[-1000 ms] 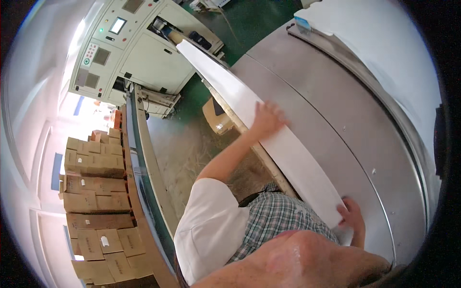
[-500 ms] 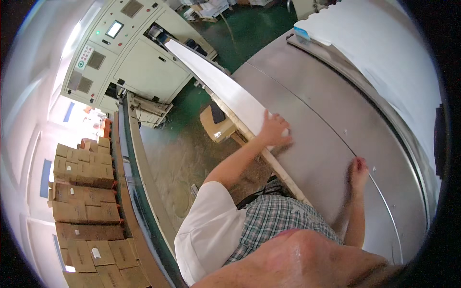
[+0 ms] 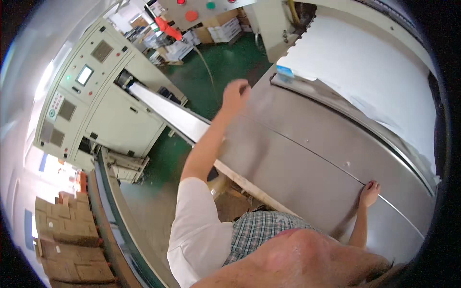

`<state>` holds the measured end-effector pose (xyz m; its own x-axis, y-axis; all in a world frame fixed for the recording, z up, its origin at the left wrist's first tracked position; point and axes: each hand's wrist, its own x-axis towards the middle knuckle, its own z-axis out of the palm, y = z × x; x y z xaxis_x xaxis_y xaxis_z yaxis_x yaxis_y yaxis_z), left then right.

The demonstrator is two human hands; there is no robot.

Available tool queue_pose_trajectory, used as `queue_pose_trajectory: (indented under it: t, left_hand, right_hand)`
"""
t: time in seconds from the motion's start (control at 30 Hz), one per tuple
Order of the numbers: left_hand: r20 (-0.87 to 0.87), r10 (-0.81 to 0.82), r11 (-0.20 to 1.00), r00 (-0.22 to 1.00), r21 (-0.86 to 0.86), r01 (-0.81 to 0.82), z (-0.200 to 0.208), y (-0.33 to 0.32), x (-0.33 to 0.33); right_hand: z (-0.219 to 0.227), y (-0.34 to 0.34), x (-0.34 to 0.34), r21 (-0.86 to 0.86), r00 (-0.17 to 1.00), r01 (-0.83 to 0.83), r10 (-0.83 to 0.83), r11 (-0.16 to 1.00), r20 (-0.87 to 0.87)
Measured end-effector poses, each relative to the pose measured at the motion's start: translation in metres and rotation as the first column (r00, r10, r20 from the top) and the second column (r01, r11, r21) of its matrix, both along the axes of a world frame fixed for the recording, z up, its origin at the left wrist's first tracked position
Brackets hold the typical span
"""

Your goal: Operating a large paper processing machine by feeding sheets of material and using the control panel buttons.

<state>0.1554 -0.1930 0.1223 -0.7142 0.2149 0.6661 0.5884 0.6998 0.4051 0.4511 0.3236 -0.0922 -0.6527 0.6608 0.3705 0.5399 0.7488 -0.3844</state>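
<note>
My left hand (image 3: 236, 96) is raised past the far left edge of the grey metal table (image 3: 288, 173). Its fingers look bent, but motion blurs them and I see nothing in them. Lower right, my right hand (image 3: 370, 193) rests on the tabletop with its fingers drawn together at a thin line (image 3: 326, 162) that crosses the metal. What they pinch, if anything, is hidden. Beyond the line lies a large white sheet (image 3: 365, 62) with a wavy edge, a small blue piece (image 3: 285, 71) at its corner. Left of the table runs a narrow white conveyor belt (image 3: 168, 109).
The belt leads to a cream machine cabinet (image 3: 122, 120) with a lit screen. A green-edged rail (image 3: 113, 218) runs along the left, beside stacked cardboard boxes (image 3: 67, 225). A control panel (image 3: 206, 9) with coloured buttons juts in at the top. More boxes (image 3: 223, 29) stand behind.
My left hand has lifted off the table's left edge and moved up and away. My right hand stays at the line. The view has shifted, bringing the control panel into sight.
</note>
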Motion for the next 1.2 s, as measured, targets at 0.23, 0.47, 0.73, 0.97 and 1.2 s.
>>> queue_pose_trajectory:
  t: [0.23, 0.47, 0.73, 0.97, 1.2]
  left_hand:
    - [-0.481, 0.019, 0.995, 0.877, 0.098, 0.032, 0.193, 0.040, -0.148]
    - [-0.631, 0.225, 0.973, 0.742, 0.108, -0.203, 0.251, 0.081, -0.208]
    - [-0.724, 0.218, 0.973, 0.655, 0.108, -0.205, 0.251, 0.082, -0.225]
    - [-0.742, 0.209, 0.975, 0.637, 0.107, -0.196, 0.249, 0.083, -0.228]
    - [-0.727, 0.203, 0.977, 0.656, 0.102, -0.189, 0.247, 0.081, -0.225]
  right_hand:
    - [0.007, -0.026, 0.005, 0.141, 0.950, 0.280, -0.295, 0.949, 0.101]
    - [0.004, -0.035, 0.009, 0.127, 0.902, 0.343, -0.364, 0.931, 0.230]
    - [0.010, -0.035, 0.002, 0.115, 0.899, 0.364, -0.381, 0.924, 0.216]
    - [0.010, -0.037, 0.000, 0.160, 0.918, 0.334, -0.359, 0.929, 0.171]
    - [-0.005, -0.026, 0.001, 0.169, 0.921, 0.315, -0.344, 0.934, 0.184]
